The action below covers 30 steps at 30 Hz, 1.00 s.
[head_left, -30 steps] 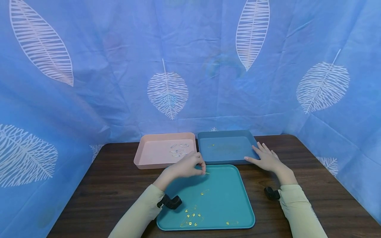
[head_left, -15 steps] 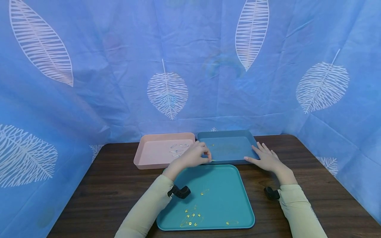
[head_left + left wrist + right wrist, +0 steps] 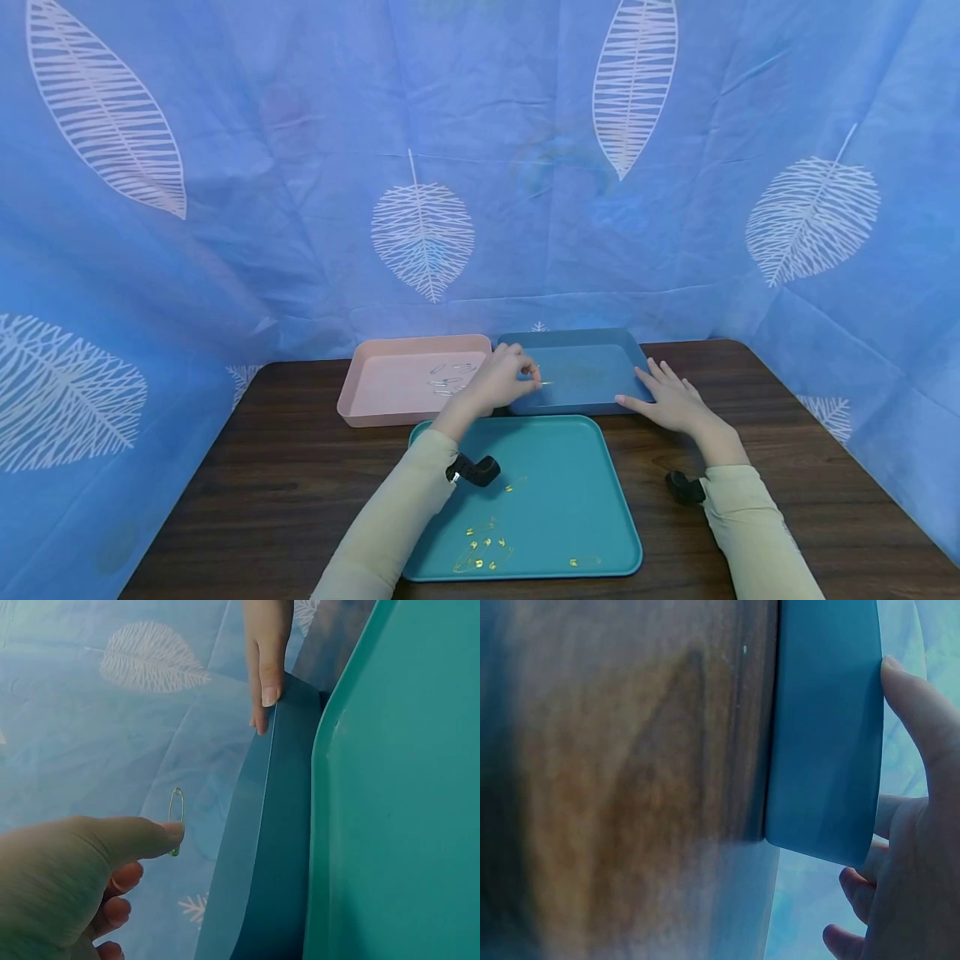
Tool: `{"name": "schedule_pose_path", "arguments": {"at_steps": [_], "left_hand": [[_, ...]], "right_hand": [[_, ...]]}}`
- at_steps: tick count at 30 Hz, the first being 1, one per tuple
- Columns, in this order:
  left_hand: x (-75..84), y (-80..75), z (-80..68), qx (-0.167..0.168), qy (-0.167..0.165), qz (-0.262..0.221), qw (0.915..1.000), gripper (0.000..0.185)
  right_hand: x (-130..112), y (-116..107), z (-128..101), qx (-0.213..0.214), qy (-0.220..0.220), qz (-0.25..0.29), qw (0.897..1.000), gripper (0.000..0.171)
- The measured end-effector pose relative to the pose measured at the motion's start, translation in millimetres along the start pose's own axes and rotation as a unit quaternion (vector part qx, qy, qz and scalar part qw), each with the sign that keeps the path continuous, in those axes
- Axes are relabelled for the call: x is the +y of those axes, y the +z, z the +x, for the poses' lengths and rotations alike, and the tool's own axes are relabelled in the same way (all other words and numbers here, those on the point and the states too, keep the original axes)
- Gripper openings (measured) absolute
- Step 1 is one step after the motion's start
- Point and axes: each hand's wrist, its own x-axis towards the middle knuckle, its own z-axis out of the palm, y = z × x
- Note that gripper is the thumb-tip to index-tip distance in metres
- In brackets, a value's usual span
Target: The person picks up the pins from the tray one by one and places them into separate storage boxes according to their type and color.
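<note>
Fingertips of left hand (image 3: pixel 501 379) pinch safety pin (image 3: pixel 175 820).

You had even, soft light with faint shadows; the right wrist view blurred badly left of the blue tray (image 3: pixel 825 727).

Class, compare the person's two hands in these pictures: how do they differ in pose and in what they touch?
The left hand pinches a gold safety pin in curled fingers above the dark blue tray; the right hand lies flat with straight fingers. The left hand is raised, while the right hand rests against that tray's right rim. Both wear pale sleeves.
</note>
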Motion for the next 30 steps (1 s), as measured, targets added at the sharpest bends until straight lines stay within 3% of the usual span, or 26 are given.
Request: {"name": "schedule_pose_path", "arguments": {"at_steps": [13,23,30], "left_hand": [[-4.2,7.6,20.8,0.025,-0.044,0.024,0.9984,0.011],[-10.3,14.4,30.5,0.022,-0.089,0.044,0.9948,0.012],[-16.3,19.3,36.3,0.023,-0.104,0.051,0.993,0.012]], "right_hand": [[-2,0,0,-0.001,-0.001,0.001,1.0,0.091],[-2,0,0,-0.003,-0.002,0.009,1.0,0.092],[0,1,0,0.0,-0.001,0.005,1.0,0.092]]}}
